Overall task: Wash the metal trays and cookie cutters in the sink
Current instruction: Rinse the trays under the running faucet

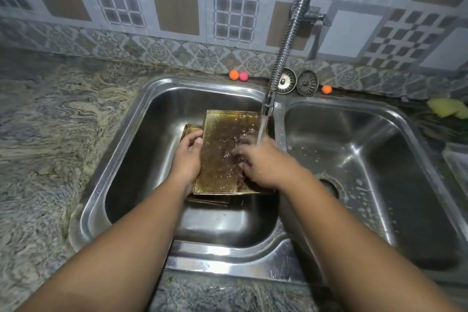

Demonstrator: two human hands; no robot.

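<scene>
**So, tray rinse going on in the left basin**

Basically only the head camera to go on, looking down at a double steel sink [141, 119] set in a marbled stone counter [50, 134].

A golden-brown metal tray [225, 134] sits tilted in the left basin, under the water running from the flexible tap [286, 40]. Another tray [190, 130] peeks out beneath it on the left side, mostly covered.

The left hand [186, 159] is curled around the top tray's left edge, thumb over the rim and fingers tucked under. The right hand [258, 162] lies flat on the tray's inside with fingers spread, and the stream hits right by its knuckles, so it's a bit blurred by splashing.

The right basin has some foamy specks around its drain. Along the back ledge there are two metal strainers [307, 83], a few small orange and pink balls [234, 75], and a yellow sponge [448, 107] off to the far right. Can't spot any cookie cutters from this angle.
</scene>
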